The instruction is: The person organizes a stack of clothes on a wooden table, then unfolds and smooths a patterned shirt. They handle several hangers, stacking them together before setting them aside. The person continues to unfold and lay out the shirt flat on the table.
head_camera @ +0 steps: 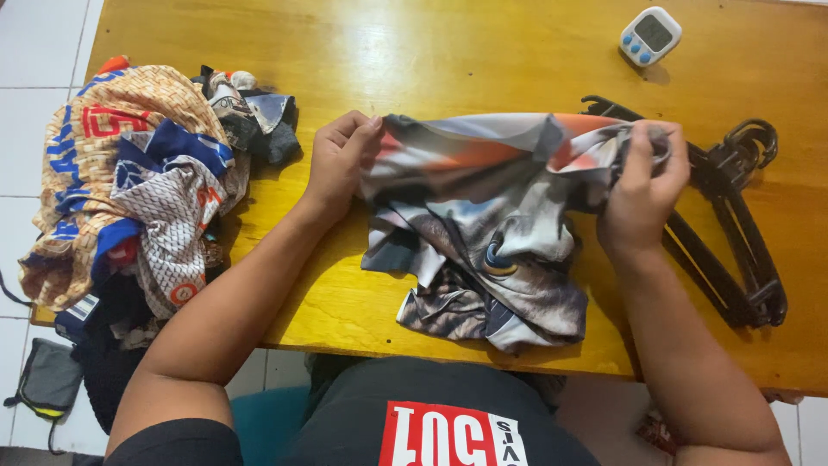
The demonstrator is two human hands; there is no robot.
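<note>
A crumpled printed garment (487,220) in grey, black, white and orange lies on the yellow wooden table (448,52) in front of me. My left hand (339,160) pinches its upper left edge. At the garment's upper right corner, my right hand (642,190) grips a bunched fold. The cloth is stretched between both hands and its lower part droops toward the table's near edge.
A heap of patterned clothes (138,185) in tan, blue and white fills the table's left end and hangs over the edge. Black plastic hangers (733,216) lie at the right. A small white timer (650,35) sits at the far right. White tiled floor surrounds the table.
</note>
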